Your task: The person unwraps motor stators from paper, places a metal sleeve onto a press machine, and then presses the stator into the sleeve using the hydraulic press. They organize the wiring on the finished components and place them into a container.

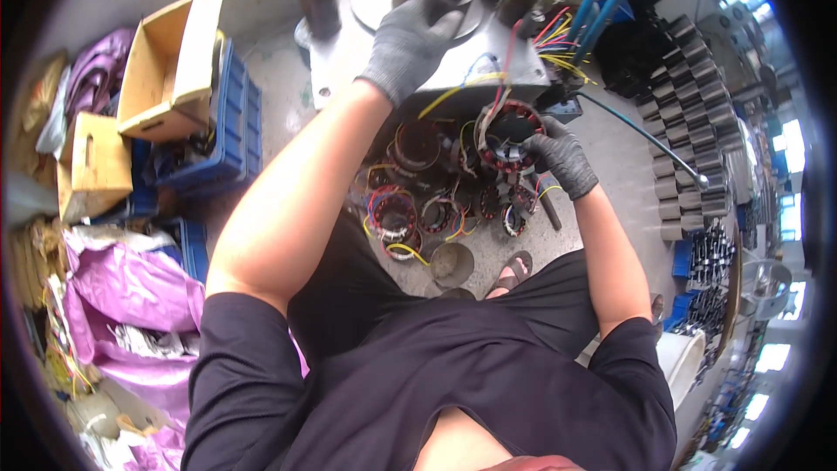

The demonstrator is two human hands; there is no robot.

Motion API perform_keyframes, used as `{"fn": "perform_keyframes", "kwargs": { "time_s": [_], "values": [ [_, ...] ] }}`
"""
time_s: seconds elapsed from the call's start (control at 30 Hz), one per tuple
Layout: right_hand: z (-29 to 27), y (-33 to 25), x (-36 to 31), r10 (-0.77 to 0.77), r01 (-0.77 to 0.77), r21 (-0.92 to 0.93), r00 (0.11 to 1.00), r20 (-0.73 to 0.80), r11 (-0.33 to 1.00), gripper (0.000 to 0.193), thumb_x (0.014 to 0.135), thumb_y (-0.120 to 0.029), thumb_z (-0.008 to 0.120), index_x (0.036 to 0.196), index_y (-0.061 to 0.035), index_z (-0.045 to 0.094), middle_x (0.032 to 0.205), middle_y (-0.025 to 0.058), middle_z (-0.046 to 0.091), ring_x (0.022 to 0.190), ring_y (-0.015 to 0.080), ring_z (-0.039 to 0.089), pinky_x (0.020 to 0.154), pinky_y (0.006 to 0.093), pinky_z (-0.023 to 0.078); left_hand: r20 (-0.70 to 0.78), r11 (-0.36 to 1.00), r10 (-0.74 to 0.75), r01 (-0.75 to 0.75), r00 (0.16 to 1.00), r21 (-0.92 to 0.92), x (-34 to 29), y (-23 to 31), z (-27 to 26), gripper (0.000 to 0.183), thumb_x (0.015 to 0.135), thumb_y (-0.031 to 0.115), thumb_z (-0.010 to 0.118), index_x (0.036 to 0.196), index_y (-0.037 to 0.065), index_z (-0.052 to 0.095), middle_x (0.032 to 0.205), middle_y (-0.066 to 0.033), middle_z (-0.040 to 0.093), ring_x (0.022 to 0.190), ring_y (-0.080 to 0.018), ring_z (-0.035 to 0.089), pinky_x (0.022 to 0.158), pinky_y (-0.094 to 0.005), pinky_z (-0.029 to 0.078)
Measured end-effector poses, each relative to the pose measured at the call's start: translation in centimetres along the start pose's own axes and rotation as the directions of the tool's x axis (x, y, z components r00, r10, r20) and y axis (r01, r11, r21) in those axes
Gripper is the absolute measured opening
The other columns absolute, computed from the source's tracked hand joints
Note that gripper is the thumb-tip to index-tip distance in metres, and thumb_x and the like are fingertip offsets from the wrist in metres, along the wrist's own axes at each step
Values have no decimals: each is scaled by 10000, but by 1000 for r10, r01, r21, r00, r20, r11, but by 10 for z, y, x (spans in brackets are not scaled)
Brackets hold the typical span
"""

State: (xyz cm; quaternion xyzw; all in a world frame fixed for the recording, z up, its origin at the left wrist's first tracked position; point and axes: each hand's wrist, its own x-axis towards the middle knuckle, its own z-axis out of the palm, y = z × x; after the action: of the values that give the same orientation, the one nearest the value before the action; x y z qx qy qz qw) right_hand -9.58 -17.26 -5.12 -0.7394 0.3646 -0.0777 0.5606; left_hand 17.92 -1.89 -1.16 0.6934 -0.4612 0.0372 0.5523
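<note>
Wire-wound ring: up in the right hand, in front of the metal base and above the floor rings. Right fingers closed on its rim. Left hand at the round plate, fingers curled; can't tell if gripping or just resting.

Progress, my read: mid-job on this one. Windings are in, loose leads still hang off it, and it's not on the plate. Several more rings on the floor, leads also loose; can't tell which are finished and which are waiting.

Containers: cardboard box gapes open, can't make out any contents. It's up against the blue crate, which has dark stuff inside, too shadowed to identify. Purple sack open, whitish scraps showing. Blue bins at right carry dark metal parts. White bucket: can't see in.
</note>
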Motion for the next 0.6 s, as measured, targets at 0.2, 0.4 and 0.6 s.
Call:
{"fn": "perform_keyframes", "kwargs": {
  "time_s": [0.2, 0.4, 0.6],
  "values": [
    [-24, 2, -15, -50, 116, 560, 990, -131, 821, 284, 877, -147, 682, 1144, -51, 700, 915, 33, 718, 723, 143, 696, 600, 295, 595, 387, 925, -143, 263, 911, -275, -23, 18, 38, 448, 976, 149, 710, 1388, 42, 571, 1189, -100, 675, 1040, -151, 630, 963, -315, 523],
    [-32, 0, -19, -130, 222, 653, 974, -187, 724, 309, 886, -150, 696, 1177, -45, 691, 956, 41, 730, 802, 141, 708, 692, 290, 609, 604, 977, 39, 96, 796, -190, -51, 87, 62, 1086, 795, 58, 871, 1627, 51, 174, 1498, -191, 522, 1305, -253, 573, 1117, -400, 476],
    [-43, -39, -48, -255, 319, 561, 948, -192, 764, 334, 961, -251, 744, 1207, -32, 691, 1129, 49, 718, 1050, 126, 643, 966, 301, 517, 555, 648, -35, 441, 831, -621, -45, 109, 80, 1141, 734, 47, 918, 1619, 61, 198, 1535, -167, 480, 1377, -234, 506, 1151, -405, 454]
  ]
}}
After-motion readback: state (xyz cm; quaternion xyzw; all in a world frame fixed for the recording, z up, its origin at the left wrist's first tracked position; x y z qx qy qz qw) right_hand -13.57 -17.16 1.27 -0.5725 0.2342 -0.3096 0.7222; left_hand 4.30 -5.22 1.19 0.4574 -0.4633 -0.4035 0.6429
